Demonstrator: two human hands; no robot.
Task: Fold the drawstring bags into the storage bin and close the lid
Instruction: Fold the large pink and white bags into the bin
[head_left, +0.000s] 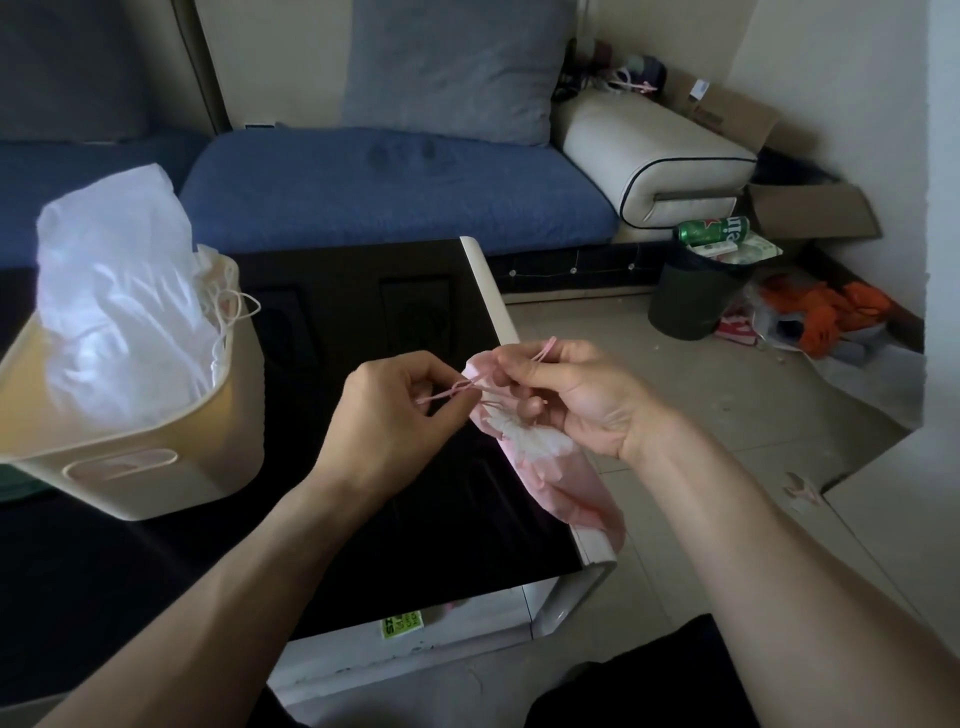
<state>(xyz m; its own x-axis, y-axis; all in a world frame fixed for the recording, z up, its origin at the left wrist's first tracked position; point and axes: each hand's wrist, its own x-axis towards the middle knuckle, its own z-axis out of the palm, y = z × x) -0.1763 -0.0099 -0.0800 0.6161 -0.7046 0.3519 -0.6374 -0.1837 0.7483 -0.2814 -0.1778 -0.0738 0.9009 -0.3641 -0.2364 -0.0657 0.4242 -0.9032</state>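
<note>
A pink drawstring bag (561, 483) hangs over the right edge of the black table (363, 312), held up between both hands. My left hand (384, 415) pinches its pink cord (447, 394) near the bag's gathered mouth. My right hand (576, 395) grips the mouth of the bag and another loop of cord sticks up above its fingers. A cream storage bin (156, 467) stands on the table at the left, with white drawstring bags (114, 291) piled high out of its top and white cords trailing over its rim. No lid is in view.
A blue sofa (395, 192) with a grey cushion runs behind the table. On the floor to the right stand a dark waste bin (696, 296) with a green can on top, cardboard boxes (810, 208) and orange clutter (831, 312).
</note>
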